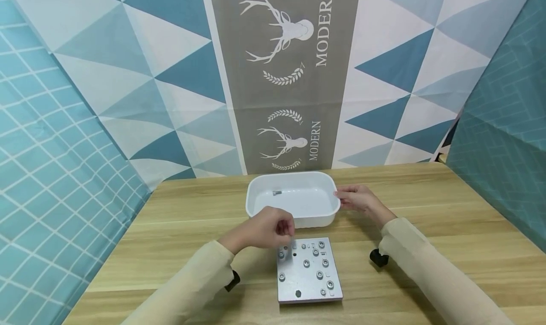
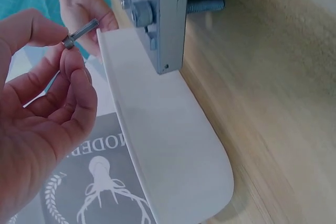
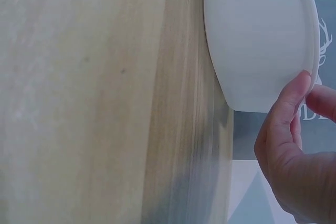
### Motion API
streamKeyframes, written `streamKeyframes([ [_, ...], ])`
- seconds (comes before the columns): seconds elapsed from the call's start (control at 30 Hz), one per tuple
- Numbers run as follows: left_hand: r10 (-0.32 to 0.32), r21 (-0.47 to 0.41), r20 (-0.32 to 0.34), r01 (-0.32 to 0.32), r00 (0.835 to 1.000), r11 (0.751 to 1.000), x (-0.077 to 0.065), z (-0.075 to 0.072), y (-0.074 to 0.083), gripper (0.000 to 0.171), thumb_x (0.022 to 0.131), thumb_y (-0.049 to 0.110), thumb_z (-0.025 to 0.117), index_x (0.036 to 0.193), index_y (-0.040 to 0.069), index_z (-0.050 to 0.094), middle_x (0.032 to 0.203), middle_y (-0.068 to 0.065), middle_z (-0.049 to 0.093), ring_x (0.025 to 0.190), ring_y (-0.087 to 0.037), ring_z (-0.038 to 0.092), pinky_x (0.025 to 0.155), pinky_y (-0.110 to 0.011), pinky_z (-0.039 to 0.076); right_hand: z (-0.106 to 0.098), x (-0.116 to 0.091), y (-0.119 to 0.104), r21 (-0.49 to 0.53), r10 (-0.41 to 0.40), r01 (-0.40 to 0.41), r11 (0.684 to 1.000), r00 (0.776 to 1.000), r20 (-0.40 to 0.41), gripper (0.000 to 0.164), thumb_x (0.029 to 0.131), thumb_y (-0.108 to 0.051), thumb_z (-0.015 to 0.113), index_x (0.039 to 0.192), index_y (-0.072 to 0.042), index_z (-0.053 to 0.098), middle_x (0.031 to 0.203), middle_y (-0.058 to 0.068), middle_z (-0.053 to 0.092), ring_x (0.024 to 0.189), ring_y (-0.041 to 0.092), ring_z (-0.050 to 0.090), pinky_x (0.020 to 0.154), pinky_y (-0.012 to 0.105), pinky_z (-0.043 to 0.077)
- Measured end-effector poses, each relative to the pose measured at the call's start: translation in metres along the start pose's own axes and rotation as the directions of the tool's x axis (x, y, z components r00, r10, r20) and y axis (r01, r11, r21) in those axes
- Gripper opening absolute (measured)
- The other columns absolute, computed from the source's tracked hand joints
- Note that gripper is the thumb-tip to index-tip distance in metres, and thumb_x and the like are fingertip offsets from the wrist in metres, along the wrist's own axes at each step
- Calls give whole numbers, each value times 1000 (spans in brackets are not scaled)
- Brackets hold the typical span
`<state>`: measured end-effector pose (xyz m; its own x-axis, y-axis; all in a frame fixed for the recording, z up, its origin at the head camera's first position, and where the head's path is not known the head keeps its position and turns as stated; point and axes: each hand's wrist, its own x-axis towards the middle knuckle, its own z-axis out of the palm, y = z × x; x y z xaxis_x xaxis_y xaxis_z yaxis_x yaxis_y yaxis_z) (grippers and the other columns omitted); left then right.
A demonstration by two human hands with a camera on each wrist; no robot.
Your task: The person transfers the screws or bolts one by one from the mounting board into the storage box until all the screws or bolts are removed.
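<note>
My left hand (image 1: 269, 226) hovers over the far left part of a metal plate (image 1: 297, 278). Between thumb and fingertips it pinches a socket head screw (image 2: 84, 31) by its head, as the left wrist view shows. Several socket head screws of different sizes sit in the plate, and a few holes show. From under the plate a threaded shank (image 2: 207, 5) sticks out. My right hand (image 1: 360, 201) grips the right rim of a white tray (image 1: 313, 221), thumb and fingers on either side of the edge. One screw (image 1: 277, 193) lies inside the tray.
The wooden table (image 1: 196, 211) carries the tray behind the plate. Black round objects (image 1: 378, 257) show beside both sleeves. Patterned cloth (image 1: 170, 78) hangs at the back, with blue cloth sheets on both sides.
</note>
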<state>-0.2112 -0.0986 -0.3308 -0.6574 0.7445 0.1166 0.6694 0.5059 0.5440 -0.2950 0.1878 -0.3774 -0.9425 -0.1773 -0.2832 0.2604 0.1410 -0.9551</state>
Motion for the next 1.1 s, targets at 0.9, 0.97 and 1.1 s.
streamKeyframes([
  [0.9, -85, -53, -20, 84, 996, 995, 16, -29, -23, 5, 74, 4, 64, 74, 9, 61, 67, 2, 56, 62, -4, 49, 60, -15, 44, 0, 0, 1, -17, -6, 6, 1000, 1000, -3, 47, 94, -11, 58, 131, 15, 44, 77, -6, 64, 71, 3, 64, 74, 22, 58],
  [0.97, -101, -68, -21, 99, 995, 993, 18, -33, -25, 7, 75, 3, 64, 74, 9, 61, 67, 2, 56, 63, -4, 49, 60, -15, 43, 1, 0, 0, -15, -3, 3, 1000, 1000, -8, 47, 94, -10, 57, 131, 15, 44, 77, -6, 64, 71, 3, 64, 73, 21, 58],
  [1.1, -124, -87, -24, 121, 992, 989, 22, -38, -28, 7, 75, 3, 63, 73, 10, 61, 67, 2, 56, 63, -6, 50, 61, -16, 44, 1, -1, -1, -22, 8, -9, 1000, 1000, -13, 47, 94, -11, 57, 132, 14, 44, 76, -7, 64, 70, 2, 64, 75, 21, 58],
])
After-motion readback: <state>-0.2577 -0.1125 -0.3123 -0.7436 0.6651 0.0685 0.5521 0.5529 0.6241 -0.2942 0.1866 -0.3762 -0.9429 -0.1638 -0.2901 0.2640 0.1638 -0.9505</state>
